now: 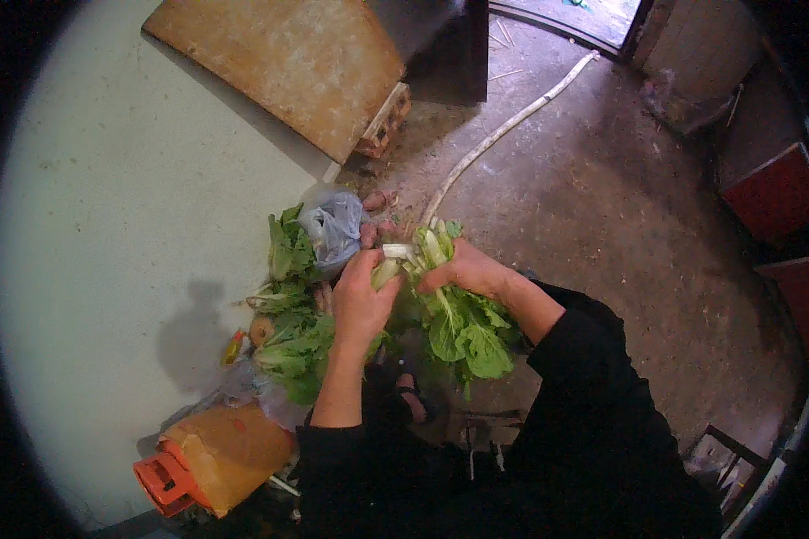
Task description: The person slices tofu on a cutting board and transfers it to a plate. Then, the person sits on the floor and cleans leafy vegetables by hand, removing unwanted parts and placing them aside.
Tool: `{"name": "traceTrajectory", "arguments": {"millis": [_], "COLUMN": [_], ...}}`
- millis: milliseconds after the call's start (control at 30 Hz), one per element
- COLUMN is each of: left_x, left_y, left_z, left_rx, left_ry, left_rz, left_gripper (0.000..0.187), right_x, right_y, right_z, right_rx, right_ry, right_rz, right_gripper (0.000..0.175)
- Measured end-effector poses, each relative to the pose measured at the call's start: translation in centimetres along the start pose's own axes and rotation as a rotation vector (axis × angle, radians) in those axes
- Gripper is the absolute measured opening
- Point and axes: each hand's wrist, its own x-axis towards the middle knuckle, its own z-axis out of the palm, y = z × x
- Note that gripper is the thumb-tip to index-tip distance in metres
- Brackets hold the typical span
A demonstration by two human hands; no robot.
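Observation:
My right hand (468, 269) is closed around a bunch of leafy greens (468, 337), its pale stems pointing away from me and its leaves hanging below. Close beside it, my left hand (364, 296) grips a pale green stem piece (385, 273) between thumb and fingers. A white stalk end (398, 251) lies between the two hands; which hand bears it I cannot tell. More leafy greens (293, 350) are heaped to the left of my left forearm, and others (288, 246) lie farther up by the wall. A grey plastic bag (334, 226) stands just beyond my left hand, next to some reddish roots (377, 201).
A pale wall (141, 168) runs along the left. At the upper left is a wooden board (283, 60) over bricks (385, 124). A white hose (505, 128) crosses the floor toward a doorway. An orange-topped container (168, 478) with brown wrapping (236, 451) stands at the lower left.

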Motion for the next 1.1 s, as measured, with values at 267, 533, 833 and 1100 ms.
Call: {"name": "traceTrajectory", "arguments": {"millis": [267,533,833,1100], "left_x": [0.8,0.1,0.1,-0.6], "left_y": [-2.9,-2.0,-2.2,-1.3], "left_z": [-1.9,0.3,-3.0,-3.1], "left_rx": [-0.397,-1.018,-0.796,-0.824], "left_ry": [0.083,-0.217,-0.549,-0.466], "left_rz": [-0.319,-0.492,-0.363,-0.640], "left_gripper": [0.036,0.034,0.026,0.033], "right_x": [-0.9,0.7,-1.2,-0.7], "right_y": [-1.9,1.4,-1.6,-0.9], "right_z": [-3.0,0.0,-2.8,-2.5], "right_rx": [-0.117,0.125,0.025,0.063], "right_ry": [0.164,-0.125,-0.202,-0.177], "right_rz": [-0.033,-0.218,-0.071,-0.104], "right_gripper": [0.047,0.077,0.077,0.063]}}
